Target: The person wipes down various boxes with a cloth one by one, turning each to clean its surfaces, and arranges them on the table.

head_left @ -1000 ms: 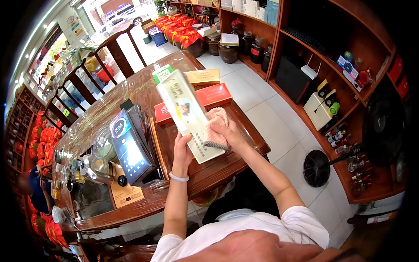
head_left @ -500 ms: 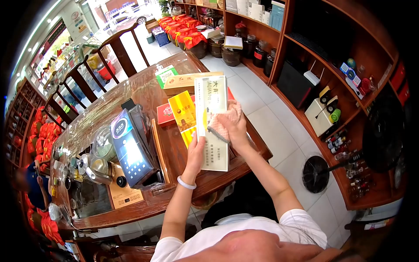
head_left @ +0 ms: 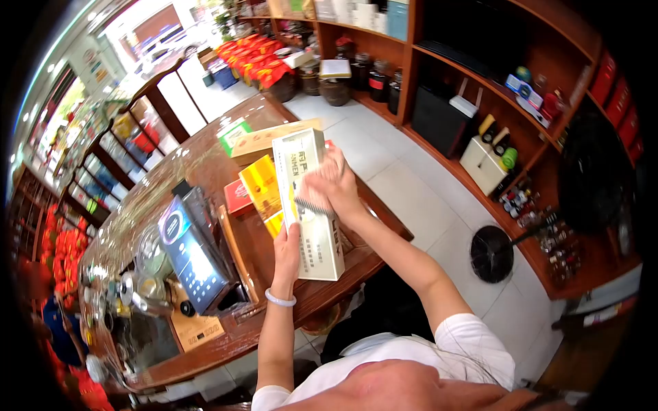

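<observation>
A long cream box with dark lettering (head_left: 319, 250) is held over the table, its broad printed face up. My left hand (head_left: 286, 253), with a pale bangle on the wrist, grips the box's left edge. My right hand (head_left: 337, 190) is closed on a pink cloth (head_left: 319, 186) that lies against the box's face; hand and cloth are slightly blurred. Left of the box lies a yellow box (head_left: 262, 188), partly covering a red box (head_left: 237, 197). Behind them are a tan-gold box (head_left: 257, 142) and a green-and-white packet (head_left: 233, 135).
On the wooden table (head_left: 199, 147) stand a lit touchscreen device (head_left: 192, 253), a metal teapot (head_left: 147, 298) and glassware. Dark chairs (head_left: 161, 103) line its far side. A black fan (head_left: 492, 253) stands at the right, before wooden shelves. Another person (head_left: 62, 329) is at the far left.
The cream box has turned upright from its earlier slant, uncovering the yellow box. My right hand and the cloth have moved along its face. The whole view has shifted slightly.
</observation>
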Demonstrator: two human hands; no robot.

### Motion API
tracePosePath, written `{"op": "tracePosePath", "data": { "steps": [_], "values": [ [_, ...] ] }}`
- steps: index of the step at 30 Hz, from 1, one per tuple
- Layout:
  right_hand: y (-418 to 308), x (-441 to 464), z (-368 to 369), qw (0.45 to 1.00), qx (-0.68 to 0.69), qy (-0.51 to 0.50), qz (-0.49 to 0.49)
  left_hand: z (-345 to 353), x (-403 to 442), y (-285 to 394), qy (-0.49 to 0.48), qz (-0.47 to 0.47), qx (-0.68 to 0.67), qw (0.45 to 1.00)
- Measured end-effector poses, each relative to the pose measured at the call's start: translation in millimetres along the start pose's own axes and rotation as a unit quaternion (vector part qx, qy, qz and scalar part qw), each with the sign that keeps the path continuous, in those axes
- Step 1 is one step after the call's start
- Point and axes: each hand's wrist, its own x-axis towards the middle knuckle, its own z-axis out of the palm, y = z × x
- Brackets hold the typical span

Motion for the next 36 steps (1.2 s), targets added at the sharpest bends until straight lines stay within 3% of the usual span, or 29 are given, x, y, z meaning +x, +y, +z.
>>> {"op": "tracePosePath", "data": {
  "steps": [5,9,11,13,15,19,21,25,29,36],
  "values": [
    [-18.1,35.6,-18.5,0.991,0.095,0.051,0.073,1.9,-0.3,-15.1,-0.042,-0.027,0.006,0.999],
    [12.1,14.9,-12.9,0.996,0.008,0.084,0.019,-3.5,3.6,-20.4,-0.038,-0.011,-0.004,0.999],
    [17.3,-10.0,-6.2,0.998,-0.024,0.040,0.049,-12.4,7.8,-23.4,0.001,-0.001,0.014,1.000],
    [41.7,-39.4,0.1,0.997,-0.081,0.010,0.000,-8.0,7.7,-12.3,0.045,0.069,-0.029,0.996],
    [33.1,-58.2,5.3,0.998,-0.004,-0.054,0.021,-10.8,9.1,-8.5,0.102,0.102,-0.031,0.989],
    [54.4,-68.6,-1.7,0.996,-0.039,-0.074,-0.028,-12.5,7.4,1.5,0.102,0.123,-0.082,0.984],
    [54.1,-72.1,-5.9,0.996,-0.050,-0.079,0.010,-12.2,6.9,-1.9,0.101,0.126,-0.084,0.983],
    [51.8,-63.8,-9.7,0.992,-0.076,-0.095,-0.017,-12.7,10.6,-5.1,0.101,0.132,-0.053,0.985],
    [66.1,-37.9,-8.2,0.995,-0.088,-0.055,0.001,-11.1,7.0,-7.3,0.071,0.112,-0.030,0.991],
    [60.6,11.4,-2.0,0.994,-0.080,0.049,-0.052,-11.6,6.8,-11.7,0.043,0.057,0.038,0.997]
  ]
}}
